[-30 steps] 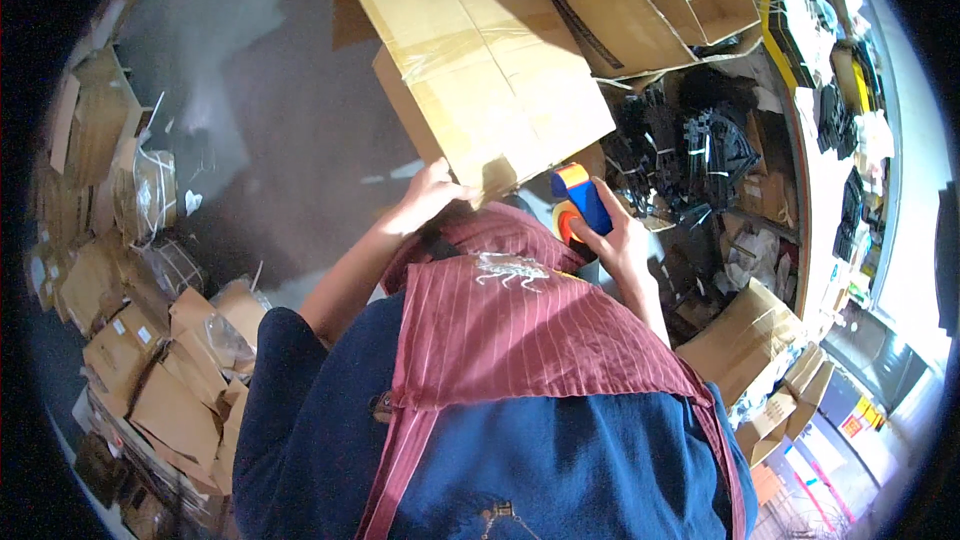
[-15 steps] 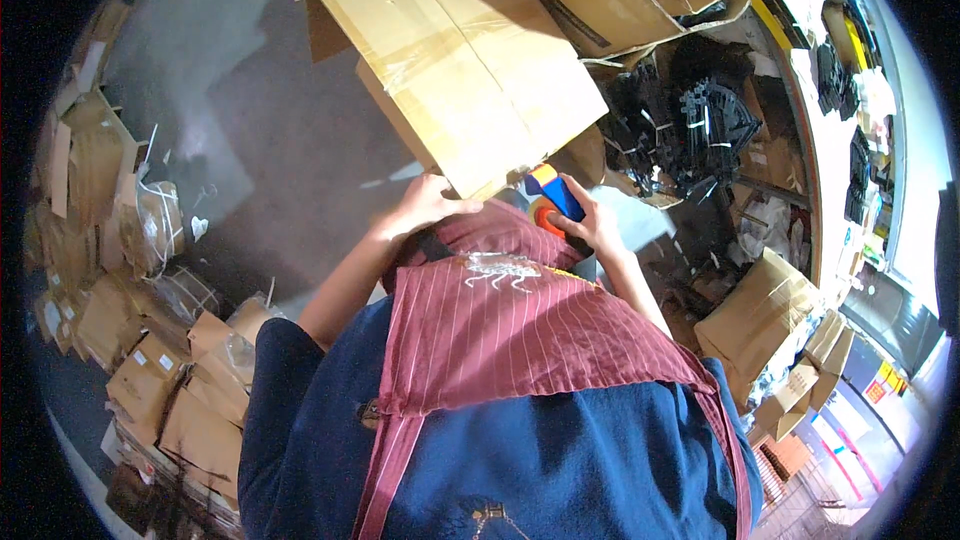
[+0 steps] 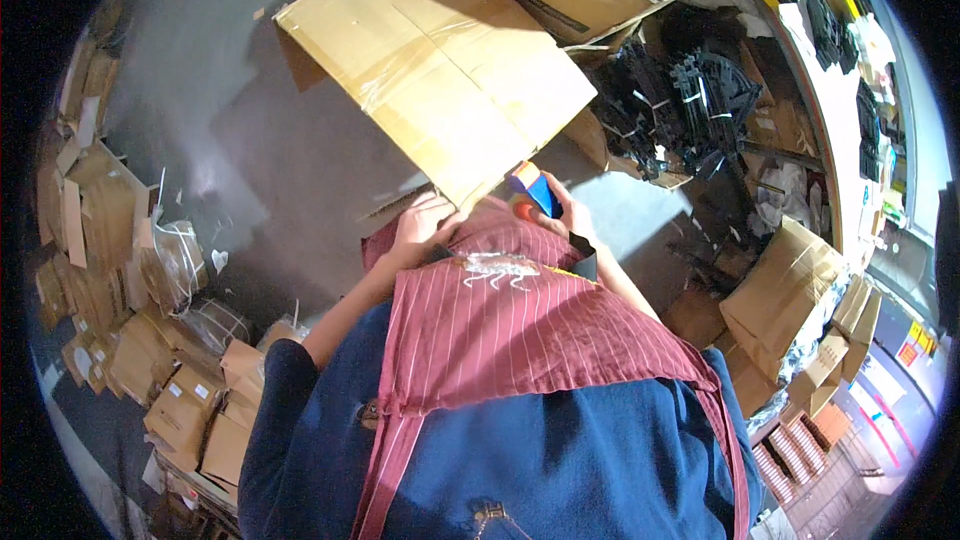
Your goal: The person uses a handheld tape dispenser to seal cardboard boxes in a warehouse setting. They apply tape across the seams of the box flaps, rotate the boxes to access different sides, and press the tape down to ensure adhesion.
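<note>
Left hand [image 3: 420, 225] fingers curled against near edge of flattened cardboard box [image 3: 440, 80]. Right hand [image 3: 565, 215] clamped on blue-orange tape dispenser [image 3: 530, 190]. Red apron [image 3: 510, 320] hides both wrists; black plastic parts [image 3: 680, 100] heaped right.

Head view. A large cardboard box [image 3: 440, 80], taped along its seam, rests against the person's striped apron [image 3: 520, 330]. Left hand [image 3: 420, 228] steadies its near edge; right hand [image 3: 560, 215] grips a blue-and-orange tape dispenser [image 3: 530, 192] just beside it.
</note>
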`<state>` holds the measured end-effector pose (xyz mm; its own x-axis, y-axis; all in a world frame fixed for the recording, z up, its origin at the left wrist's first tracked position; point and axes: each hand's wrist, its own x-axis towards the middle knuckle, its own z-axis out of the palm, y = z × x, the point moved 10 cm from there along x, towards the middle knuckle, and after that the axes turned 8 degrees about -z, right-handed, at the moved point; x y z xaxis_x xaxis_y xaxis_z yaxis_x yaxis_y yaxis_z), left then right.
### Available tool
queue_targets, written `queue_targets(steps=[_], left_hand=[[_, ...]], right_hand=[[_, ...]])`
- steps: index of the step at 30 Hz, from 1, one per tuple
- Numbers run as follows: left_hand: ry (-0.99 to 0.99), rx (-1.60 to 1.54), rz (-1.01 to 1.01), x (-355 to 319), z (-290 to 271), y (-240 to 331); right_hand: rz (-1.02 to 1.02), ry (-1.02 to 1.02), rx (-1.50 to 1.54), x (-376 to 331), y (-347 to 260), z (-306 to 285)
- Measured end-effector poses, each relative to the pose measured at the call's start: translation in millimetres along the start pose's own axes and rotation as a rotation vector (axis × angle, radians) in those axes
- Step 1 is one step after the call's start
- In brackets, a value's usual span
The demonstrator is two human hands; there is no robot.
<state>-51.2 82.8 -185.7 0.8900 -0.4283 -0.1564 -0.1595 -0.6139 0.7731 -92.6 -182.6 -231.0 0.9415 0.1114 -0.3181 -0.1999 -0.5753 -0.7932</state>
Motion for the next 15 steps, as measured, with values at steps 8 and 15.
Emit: queue_targets(steps=[8,15], left_hand=[[-0.442,-0.298,-0.188,33.1,82.6,-42.0],[0.036,-0.740,-0.263,69.1,22.3,-23.7]], right_hand=[[-0.127,-0.038,0.041,21.5,6.2,32.7],[-0.192,0.045,-0.031,59.9,-73.8,-16.4]])
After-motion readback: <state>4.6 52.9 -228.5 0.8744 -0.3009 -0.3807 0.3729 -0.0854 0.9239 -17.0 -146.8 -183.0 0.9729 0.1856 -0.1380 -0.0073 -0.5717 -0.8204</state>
